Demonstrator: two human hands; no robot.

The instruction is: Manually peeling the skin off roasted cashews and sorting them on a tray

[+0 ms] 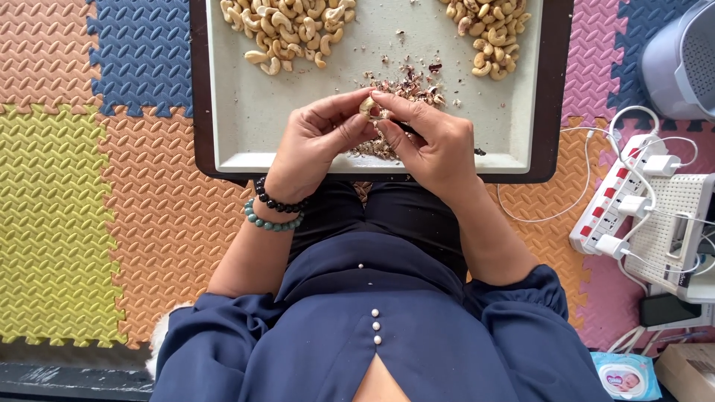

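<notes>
Left hand (316, 138) and right hand (428, 141) pinching single cashew (366, 105) between closed fingertips, above tray (231, 112) centre. Skin scraps (406, 85) piling at 12 o'clock; nut heaps (287, 30) at 10 and 2. Judgement: peeling going best with light pressure, turning nut, letting skin drop over tray.

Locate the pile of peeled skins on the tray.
Head view: the skin pile lies mid-tray, just beyond the left hand and right hand, between the two cashew heaps.
</notes>
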